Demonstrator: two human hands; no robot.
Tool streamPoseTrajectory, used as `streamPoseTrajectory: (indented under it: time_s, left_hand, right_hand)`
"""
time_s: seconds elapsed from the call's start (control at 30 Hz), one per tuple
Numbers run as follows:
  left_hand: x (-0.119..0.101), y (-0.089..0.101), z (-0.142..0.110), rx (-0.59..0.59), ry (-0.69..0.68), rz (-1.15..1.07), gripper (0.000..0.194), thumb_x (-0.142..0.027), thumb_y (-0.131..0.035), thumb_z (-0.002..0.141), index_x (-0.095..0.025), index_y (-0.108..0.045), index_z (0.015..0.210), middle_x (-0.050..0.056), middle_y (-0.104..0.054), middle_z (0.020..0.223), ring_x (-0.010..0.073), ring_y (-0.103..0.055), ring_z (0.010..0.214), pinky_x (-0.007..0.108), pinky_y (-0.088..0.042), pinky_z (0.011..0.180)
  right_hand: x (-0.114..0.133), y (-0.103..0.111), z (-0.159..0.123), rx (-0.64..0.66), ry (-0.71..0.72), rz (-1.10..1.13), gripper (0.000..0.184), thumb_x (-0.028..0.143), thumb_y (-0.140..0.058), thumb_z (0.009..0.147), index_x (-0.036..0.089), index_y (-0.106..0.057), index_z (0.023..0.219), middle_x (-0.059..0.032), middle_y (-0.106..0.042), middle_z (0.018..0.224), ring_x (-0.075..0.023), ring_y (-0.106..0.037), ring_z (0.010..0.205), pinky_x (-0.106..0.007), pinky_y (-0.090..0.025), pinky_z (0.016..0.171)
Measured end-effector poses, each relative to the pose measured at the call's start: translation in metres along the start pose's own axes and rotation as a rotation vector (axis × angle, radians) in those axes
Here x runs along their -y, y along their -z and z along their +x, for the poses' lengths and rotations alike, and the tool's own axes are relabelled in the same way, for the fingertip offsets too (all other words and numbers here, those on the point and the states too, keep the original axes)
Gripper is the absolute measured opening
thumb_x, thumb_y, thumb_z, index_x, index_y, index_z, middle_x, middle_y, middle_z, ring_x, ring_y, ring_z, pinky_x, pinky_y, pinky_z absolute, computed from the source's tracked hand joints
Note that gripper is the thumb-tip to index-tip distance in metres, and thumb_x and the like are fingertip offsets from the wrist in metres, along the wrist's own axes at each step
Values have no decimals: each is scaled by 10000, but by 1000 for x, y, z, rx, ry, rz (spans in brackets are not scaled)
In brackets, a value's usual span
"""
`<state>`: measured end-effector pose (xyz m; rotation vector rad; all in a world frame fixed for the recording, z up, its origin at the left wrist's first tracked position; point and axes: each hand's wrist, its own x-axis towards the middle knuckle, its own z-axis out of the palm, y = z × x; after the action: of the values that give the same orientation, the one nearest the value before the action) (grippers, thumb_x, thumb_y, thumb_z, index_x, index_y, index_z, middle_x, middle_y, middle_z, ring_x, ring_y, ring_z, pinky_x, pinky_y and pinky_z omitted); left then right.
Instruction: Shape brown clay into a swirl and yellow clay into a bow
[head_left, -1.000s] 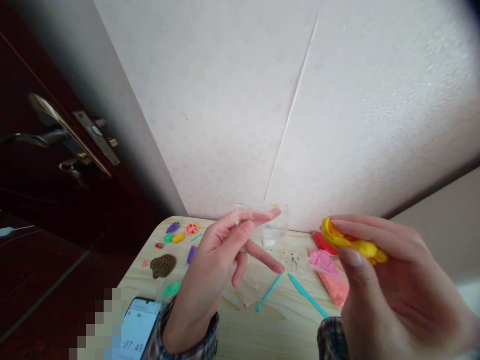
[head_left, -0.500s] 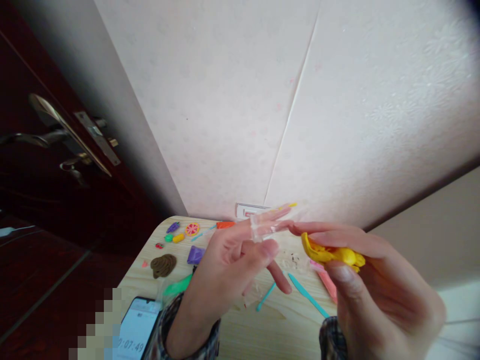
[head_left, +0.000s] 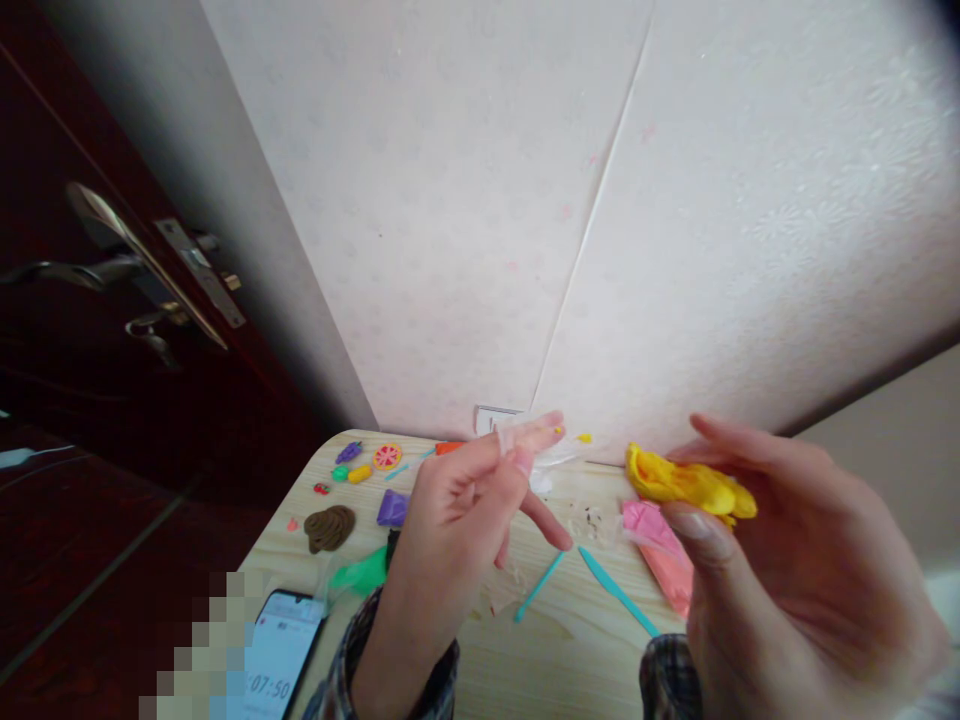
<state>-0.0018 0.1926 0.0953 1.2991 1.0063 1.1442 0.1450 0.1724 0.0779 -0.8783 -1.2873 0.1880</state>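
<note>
Above the table, my left hand (head_left: 469,500) pinches a thin clear plastic bag (head_left: 544,452) between thumb and index finger. Small yellow bits stick to that bag. My right hand (head_left: 795,560) holds a folded lump of yellow modelling clay (head_left: 686,485) on its thumb, with the index finger raised off it and the other contact points partly hidden. Below the hands, a teal plastic clay knife (head_left: 615,590) and a thin teal stick tool (head_left: 540,588) lie on the wood-grain table (head_left: 547,670).
Small clay pieces sit at the left: purple grapes (head_left: 349,453), a round red fruit slice (head_left: 388,457), a brown coil (head_left: 330,528). Bagged clay lies around: green (head_left: 360,573), purple (head_left: 391,508), pink (head_left: 646,522). A phone (head_left: 281,650) shows a timer. The wall (head_left: 450,250) rises behind.
My right hand moved left toward the bag, then back right with the yellow clay, and its index finger lifted. The bag, still in my left hand, shifted and crumpled.
</note>
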Motion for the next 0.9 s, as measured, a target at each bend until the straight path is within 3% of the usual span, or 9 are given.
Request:
streamPoseTrajectory:
  time_s: [0.1, 0.23, 0.4, 0.53, 0.63, 0.73, 0.9]
  left_hand:
    - [-3, -2, -2, 28, -12, 32, 326, -331, -518, 867, -177, -693, 1095, 2, -628, 464, 52, -365, 307, 186, -212, 339]
    - [-4, 0, -4, 203, 75, -20, 377, -374, -472, 896, -153, -664, 1133, -11, -571, 400, 65, -407, 291, 170, -184, 307]
    - [-1, 3, -6, 299, 155, -81, 472, -440, -493, 881, -137, -577, 1234, 8, -625, 483, 60, -413, 291, 155, -234, 306]
    - [3, 2, -3, 408, 160, -288, 537, -506, -450, 883, -100, -580, 1210, 32, -649, 509, 50, -411, 295, 139, -197, 290]
    - [4, 2, 0, 377, 191, -416, 534, -477, -349, 929, -75, -605, 1169, 19, -617, 449, 26, -303, 259, 136, -155, 281]
    - [4, 1, 2, 317, 208, -423, 467, -408, -372, 937, -85, -602, 1185, -7, -575, 400, 24, -259, 248, 139, -133, 273]
    - [4, 0, 0, 253, 190, -398, 395, -360, -431, 926, -115, -591, 1191, 49, -674, 553, 40, -414, 274, 146, -170, 272]
  right_hand:
    - [-2, -3, -1, -4, -8, -35, 388, 53, -672, 744, 251, -637, 1076, -21, -629, 920, -181, -585, 836, -338, -486, 698]
    - [-5, -4, -1, 75, -1, -189, 189, 102, -679, 765, 226, -652, 905, -20, -634, 870, -190, -584, 841, -360, -458, 728]
    - [-6, 1, 0, 105, -9, -175, 229, 83, -683, 756, 218, -640, 935, -16, -616, 884, -178, -580, 837, -337, -450, 701]
    - [-5, 2, 0, 126, 31, -207, 242, 67, -674, 758, 226, -642, 938, -14, -622, 892, -183, -581, 860, -342, -455, 721]
    - [-3, 0, 1, 126, 61, -222, 223, 77, -659, 776, 235, -646, 933, -12, -640, 900, -185, -590, 860, -352, -454, 737]
    - [-1, -2, 1, 106, 44, -171, 219, 78, -660, 774, 238, -652, 923, -12, -646, 880, -188, -590, 831, -355, -449, 707]
    - [1, 1, 2, -27, 50, -86, 328, 41, -647, 763, 254, -649, 1012, -12, -629, 863, -189, -573, 799, -349, -454, 667]
